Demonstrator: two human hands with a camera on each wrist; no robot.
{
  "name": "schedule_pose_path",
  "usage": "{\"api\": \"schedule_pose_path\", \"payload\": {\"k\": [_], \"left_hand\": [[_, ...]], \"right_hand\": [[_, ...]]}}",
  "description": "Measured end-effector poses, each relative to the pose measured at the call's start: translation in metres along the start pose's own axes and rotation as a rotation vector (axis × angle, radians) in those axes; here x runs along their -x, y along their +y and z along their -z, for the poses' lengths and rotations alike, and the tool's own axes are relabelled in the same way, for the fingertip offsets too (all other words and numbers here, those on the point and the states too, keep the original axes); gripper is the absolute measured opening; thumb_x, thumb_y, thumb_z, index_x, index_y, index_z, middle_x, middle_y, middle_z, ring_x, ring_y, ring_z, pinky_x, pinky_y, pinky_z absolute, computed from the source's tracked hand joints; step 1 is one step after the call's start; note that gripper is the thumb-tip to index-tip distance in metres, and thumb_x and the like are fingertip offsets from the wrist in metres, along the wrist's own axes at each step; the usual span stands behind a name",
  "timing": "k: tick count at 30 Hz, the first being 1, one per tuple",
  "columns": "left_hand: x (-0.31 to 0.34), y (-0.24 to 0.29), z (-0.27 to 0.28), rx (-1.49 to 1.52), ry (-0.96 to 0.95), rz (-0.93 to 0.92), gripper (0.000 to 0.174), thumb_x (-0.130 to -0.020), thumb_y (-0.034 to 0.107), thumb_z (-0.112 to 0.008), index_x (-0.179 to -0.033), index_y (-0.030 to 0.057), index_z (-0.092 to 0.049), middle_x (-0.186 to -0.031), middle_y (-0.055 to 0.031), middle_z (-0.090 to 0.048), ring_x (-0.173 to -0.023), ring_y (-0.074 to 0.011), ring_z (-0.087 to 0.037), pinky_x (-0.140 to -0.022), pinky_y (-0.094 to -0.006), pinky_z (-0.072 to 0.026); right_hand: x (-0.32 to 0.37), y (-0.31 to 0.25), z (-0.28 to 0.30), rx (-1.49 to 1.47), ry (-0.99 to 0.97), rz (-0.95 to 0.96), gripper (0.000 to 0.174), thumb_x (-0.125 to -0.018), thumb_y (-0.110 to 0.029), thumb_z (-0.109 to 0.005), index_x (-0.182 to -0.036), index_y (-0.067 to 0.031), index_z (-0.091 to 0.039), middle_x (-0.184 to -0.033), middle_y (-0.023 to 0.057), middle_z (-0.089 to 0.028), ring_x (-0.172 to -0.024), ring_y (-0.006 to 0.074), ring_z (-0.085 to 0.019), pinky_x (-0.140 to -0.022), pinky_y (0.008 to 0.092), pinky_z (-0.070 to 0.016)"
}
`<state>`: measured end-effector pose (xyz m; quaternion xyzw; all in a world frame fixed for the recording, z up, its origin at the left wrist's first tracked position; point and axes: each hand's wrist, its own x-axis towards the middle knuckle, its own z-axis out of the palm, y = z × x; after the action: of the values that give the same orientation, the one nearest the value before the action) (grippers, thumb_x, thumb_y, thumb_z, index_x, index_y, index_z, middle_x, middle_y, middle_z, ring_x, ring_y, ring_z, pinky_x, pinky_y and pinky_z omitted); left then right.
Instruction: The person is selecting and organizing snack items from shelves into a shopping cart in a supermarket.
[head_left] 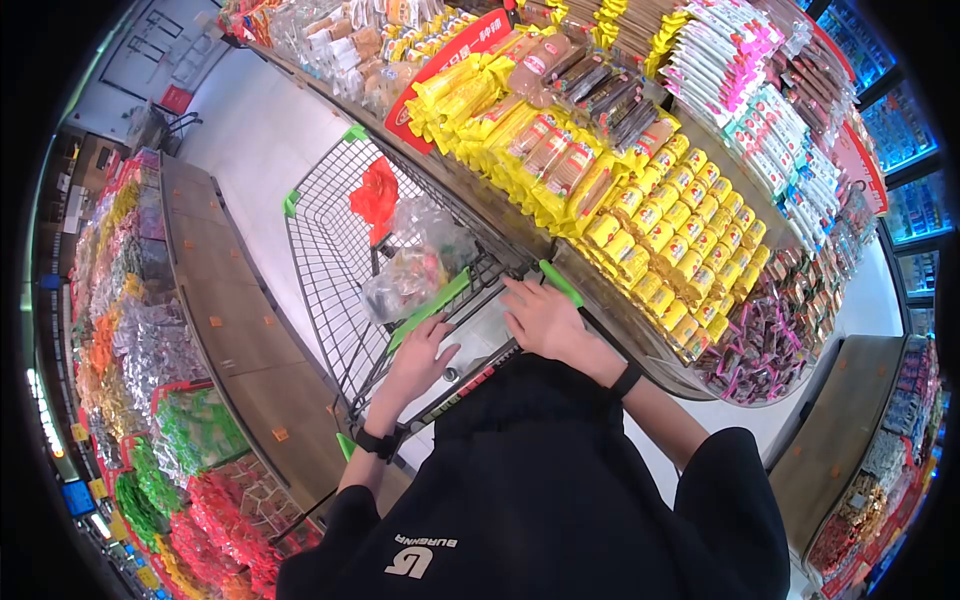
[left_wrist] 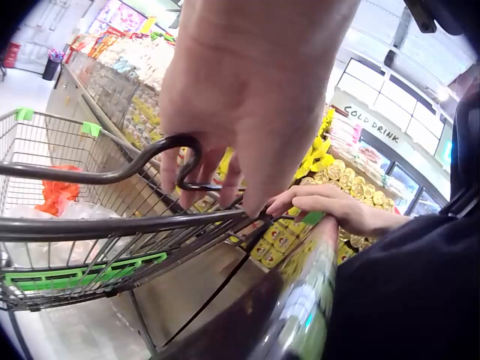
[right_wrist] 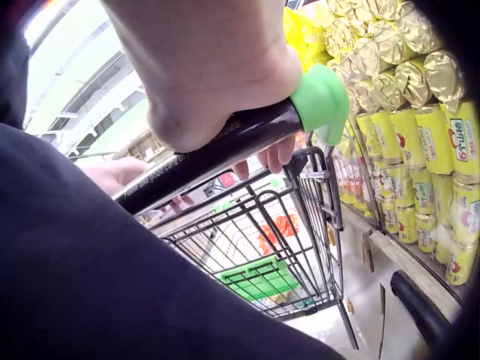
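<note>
A wire shopping cart [head_left: 330, 270] with green corners holds a red bag [head_left: 375, 200] and clear plastic bags [head_left: 405, 285]. My left hand [head_left: 415, 360] lies over the near left of the cart, fingers loosely extended; in the left wrist view this hand [left_wrist: 247, 97] hangs over the black frame, fingertips partly behind it. Near the handle's green right end is my right hand [head_left: 548, 318]. In the right wrist view the heel of that hand [right_wrist: 217, 82] rests on the black handle [right_wrist: 225, 146], its relaxed fingers hanging beyond the bar.
Yellow-wrapped rolls [head_left: 665, 240] and packaged snacks fill a display along the cart's right side. On the left runs a long wooden counter [head_left: 240, 330] with bagged candy behind it. Pale floor [head_left: 250, 130] stretches ahead between them. Lit coolers [head_left: 900, 130] stand at far right.
</note>
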<state>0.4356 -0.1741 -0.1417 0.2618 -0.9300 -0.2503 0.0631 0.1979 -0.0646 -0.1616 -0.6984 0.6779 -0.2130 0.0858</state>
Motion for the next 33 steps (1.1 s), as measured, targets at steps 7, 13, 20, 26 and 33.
{"api": "schedule_pose_path", "payload": {"k": [7,13,20,26,33], "left_hand": [[-0.135,0.03,0.072,0.232,0.482,0.016,0.027,-0.086,0.012,-0.068,-0.109,0.0,-0.061,-0.105,-0.0195,-0.065,-0.095,-0.0339,-0.064,-0.078,-0.0381,-0.0513],[-0.275,-0.022,0.085,-0.059,0.719,-0.154,0.037,-0.082,0.018,-0.073,-0.108,-0.0037,-0.06,-0.097,-0.0216,-0.064,-0.092,-0.0386,-0.064,-0.079,-0.0429,-0.0522],[-0.315,-0.034,0.078,-0.181,0.518,0.012,0.04,-0.075,0.021,-0.076,-0.106,-0.0017,-0.065,-0.105,-0.0206,-0.067,-0.095,-0.0361,-0.066,-0.084,-0.0418,-0.0523],[-0.278,-0.022,0.095,-0.058,0.516,-0.087,0.033,-0.071,0.008,-0.075,-0.103,0.0042,-0.069,-0.104,-0.0166,-0.067,-0.095,-0.0316,-0.064,-0.085,-0.0396,-0.052],[-0.271,-0.036,0.081,-0.033,0.652,-0.326,0.034,-0.076,0.004,-0.074,-0.11,0.0057,-0.071,-0.106,-0.0132,-0.07,-0.097,-0.0296,-0.065,-0.087,-0.038,-0.0521]], "right_hand": [[0.001,-0.002,-0.002,0.0,0.011,-0.001,0.025,-0.089,-0.025,-0.056,-0.101,-0.0052,-0.067,-0.128,0.0145,-0.06,-0.107,0.0312,-0.061,-0.093,0.042,-0.048],[0.002,0.001,-0.002,-0.02,0.04,0.019,0.021,-0.088,-0.024,-0.058,-0.093,-0.0047,-0.066,-0.125,0.0158,-0.061,-0.102,0.0311,-0.062,-0.09,0.0421,-0.0485],[0.003,-0.001,0.001,-0.043,0.04,0.013,0.02,-0.087,-0.023,-0.058,-0.087,-0.0045,-0.064,-0.122,0.0169,-0.062,-0.099,0.0302,-0.064,-0.088,0.0412,-0.0496],[0.001,0.0,0.001,-0.025,-0.025,-0.004,0.02,-0.088,-0.024,-0.057,-0.091,-0.0054,-0.065,-0.127,0.0166,-0.06,-0.1,0.0302,-0.064,-0.087,0.0409,-0.0492],[-0.003,-0.001,0.006,-0.004,-0.076,-0.001,0.021,-0.09,-0.024,-0.056,-0.092,-0.0056,-0.065,-0.132,0.0159,-0.057,-0.103,0.0294,-0.063,-0.087,0.0407,-0.0498]]}}
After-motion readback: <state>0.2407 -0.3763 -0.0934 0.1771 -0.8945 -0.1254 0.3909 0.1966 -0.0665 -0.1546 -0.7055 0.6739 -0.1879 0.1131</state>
